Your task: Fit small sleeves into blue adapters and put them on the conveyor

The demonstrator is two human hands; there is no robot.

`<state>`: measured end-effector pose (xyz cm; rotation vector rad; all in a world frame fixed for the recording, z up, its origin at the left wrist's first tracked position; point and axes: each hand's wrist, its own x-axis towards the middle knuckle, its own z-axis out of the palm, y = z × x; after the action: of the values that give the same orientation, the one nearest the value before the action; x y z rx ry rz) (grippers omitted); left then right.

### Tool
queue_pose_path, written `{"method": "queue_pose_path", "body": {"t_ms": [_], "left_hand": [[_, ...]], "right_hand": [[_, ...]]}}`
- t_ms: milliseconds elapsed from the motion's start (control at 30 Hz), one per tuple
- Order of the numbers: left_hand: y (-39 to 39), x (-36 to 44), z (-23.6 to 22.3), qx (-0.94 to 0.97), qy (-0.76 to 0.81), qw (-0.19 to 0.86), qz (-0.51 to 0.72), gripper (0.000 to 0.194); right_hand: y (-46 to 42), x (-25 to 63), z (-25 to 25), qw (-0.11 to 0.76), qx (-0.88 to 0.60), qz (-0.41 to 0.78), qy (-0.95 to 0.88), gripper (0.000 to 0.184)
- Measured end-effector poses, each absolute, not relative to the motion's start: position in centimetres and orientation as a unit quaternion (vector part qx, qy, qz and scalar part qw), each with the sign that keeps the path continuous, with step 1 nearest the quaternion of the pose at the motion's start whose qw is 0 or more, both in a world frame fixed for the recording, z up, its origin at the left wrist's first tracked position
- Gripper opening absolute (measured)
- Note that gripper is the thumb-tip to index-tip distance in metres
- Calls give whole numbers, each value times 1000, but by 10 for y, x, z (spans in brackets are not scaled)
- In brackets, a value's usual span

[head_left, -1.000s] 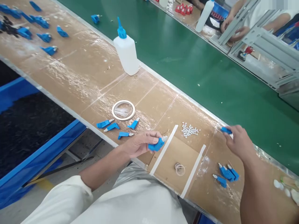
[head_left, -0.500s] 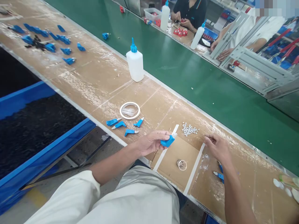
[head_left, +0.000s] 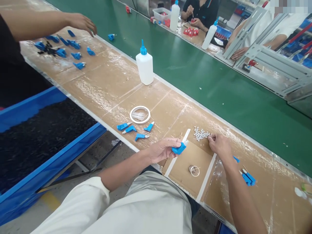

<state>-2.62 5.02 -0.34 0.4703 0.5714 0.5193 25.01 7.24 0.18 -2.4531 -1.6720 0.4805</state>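
Note:
A blue plastic part (head_left: 179,148) with a pale tip is pinched between the thumb and fingers of my left hand (head_left: 165,150), above a cardboard sheet edged with white tape (head_left: 169,167). My right hand (head_left: 220,144) has its thumb and fingertips together at the right edge of a pile of small grey pieces (head_left: 201,133); whether a piece is between them I cannot make out. On the cardboard stands a small clear cup (head_left: 194,171) with a thin stick in it. More blue parts (head_left: 248,177) lie beside my right forearm.
Several blue parts (head_left: 141,136) lie left of my left hand, near a tape roll (head_left: 140,114). A white bottle (head_left: 145,67) stands by the green belt (head_left: 185,78). A co-worker's arm (head_left: 48,22) reaches over blue parts at far left. Other people work across the belt.
My right hand has moved left to the small grey pieces. A co-worker's arm has come in at the upper left. My left hand keeps its hold on the blue part; the view has shifted slightly.

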Motion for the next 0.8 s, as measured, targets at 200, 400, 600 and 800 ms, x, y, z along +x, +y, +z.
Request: {"method": "queue_pose_path", "body": {"t_ms": [200, 400, 600, 800], "left_hand": [[51, -27, -5, 214, 269, 902, 260, 37], [51, -26, 1, 224, 284, 901, 240, 37], [44, -15, 8, 230, 282, 910, 198, 42], [37, -8, 16, 260, 270, 914, 157, 45]], "right_hand": [[63, 243, 18, 107, -807, 185, -551, 16], [19, 238, 41, 303, -719, 397, -483, 37], [-40, 215, 40, 457, -650, 499, -347, 39], [-66, 204, 45, 448, -617, 562, -319, 33]]}}
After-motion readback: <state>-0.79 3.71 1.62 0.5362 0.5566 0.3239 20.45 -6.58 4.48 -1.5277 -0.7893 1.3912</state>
